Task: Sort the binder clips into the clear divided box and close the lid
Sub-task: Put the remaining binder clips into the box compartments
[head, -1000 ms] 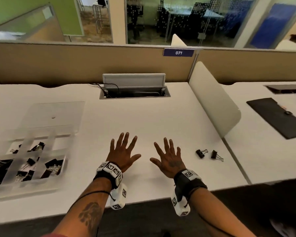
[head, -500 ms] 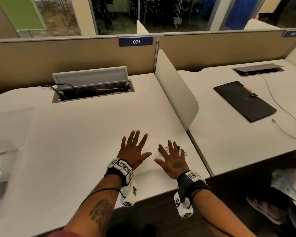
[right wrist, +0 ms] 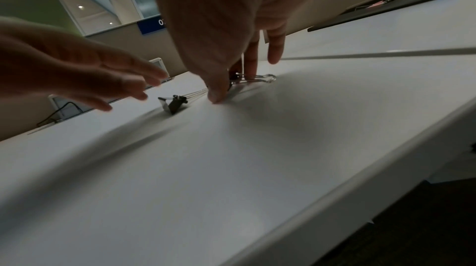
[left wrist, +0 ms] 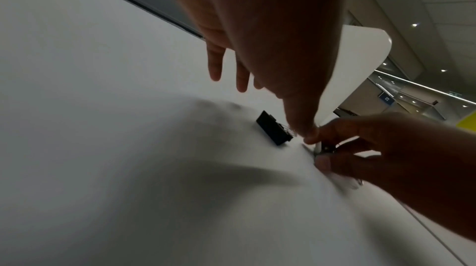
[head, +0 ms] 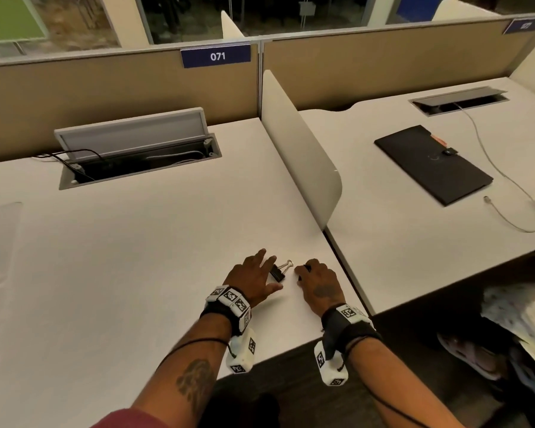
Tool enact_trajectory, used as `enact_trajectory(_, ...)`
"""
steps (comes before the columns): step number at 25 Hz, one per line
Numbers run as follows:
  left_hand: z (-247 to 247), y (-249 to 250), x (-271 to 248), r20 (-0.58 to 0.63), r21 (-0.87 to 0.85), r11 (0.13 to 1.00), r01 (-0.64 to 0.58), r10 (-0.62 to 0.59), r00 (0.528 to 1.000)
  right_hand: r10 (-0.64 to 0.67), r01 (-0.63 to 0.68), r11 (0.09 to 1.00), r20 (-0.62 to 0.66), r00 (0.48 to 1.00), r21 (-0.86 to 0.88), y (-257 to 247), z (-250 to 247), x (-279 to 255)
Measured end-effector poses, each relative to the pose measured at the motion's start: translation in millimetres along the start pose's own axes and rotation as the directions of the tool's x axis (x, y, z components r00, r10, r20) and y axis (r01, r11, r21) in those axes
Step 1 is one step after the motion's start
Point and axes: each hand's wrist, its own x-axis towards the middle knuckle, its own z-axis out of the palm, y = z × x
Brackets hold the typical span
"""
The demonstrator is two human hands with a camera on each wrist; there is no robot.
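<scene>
Two black binder clips lie near the desk's right front corner. The left clip (head: pixel 278 272) (left wrist: pixel 274 133) (right wrist: pixel 172 103) rests free on the desk. My left hand (head: pixel 269 273) (left wrist: pixel 231 79) hovers beside it with straight, spread fingers and holds nothing. My right hand (head: pixel 303 271) (right wrist: pixel 231 85) has its fingers curled down, and thumb and fingers pinch the right clip (right wrist: pixel 253 79) (left wrist: pixel 322 149) on the desk. In the head view that clip is hidden under the hand. Only a corner of the clear box's lid (head: pixel 0 230) shows at the far left.
A white curved divider (head: pixel 300 156) stands just right of the hands, with the desk seam beside it. An open cable hatch (head: pixel 136 156) sits at the back. On the neighbouring desk lie a black folder (head: pixel 433 165) and a white cable (head: pixel 507 217).
Both hands moved right across the desk to the two clips. The right hand went from flat and spread to curled onto a clip. The head view swung right, leaving the box almost out of frame.
</scene>
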Motion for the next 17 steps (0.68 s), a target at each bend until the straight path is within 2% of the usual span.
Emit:
enact_trajectory(4, 9.3, 14.8, 10.1, 0.041, 0.019, 1.0, -0.019, 0.018, 0.999, 0.083, -0.072, 0.989, -0.083, 0.993, 0.129, 0.1, -7.7, 2.9)
enact_trajectory(7, 11.8, 22.6, 15.5, 0.01, 0.06, 0.998, -0.032, 0.031, 0.999, 0.086, -0.068, 0.981, -0.097, 0.992, 0.18, -0.3, -13.1, 2.8)
enact_trajectory(12, 11.3, 19.8, 9.1, -0.028, 0.022, 1.0, -0.008, 0.009, 1.0, 0.056, -0.03, 0.971, -0.105, 0.993, 0.235, -7.8, -17.5, -2.5)
enact_trajectory(17, -6.9, -19.1, -25.8, -0.113, -0.086, 0.993, 0.08, -0.09, 0.99, -0.068, 0.1, 0.967, -0.139, 0.988, 0.236, -50.9, -20.7, 11.7)
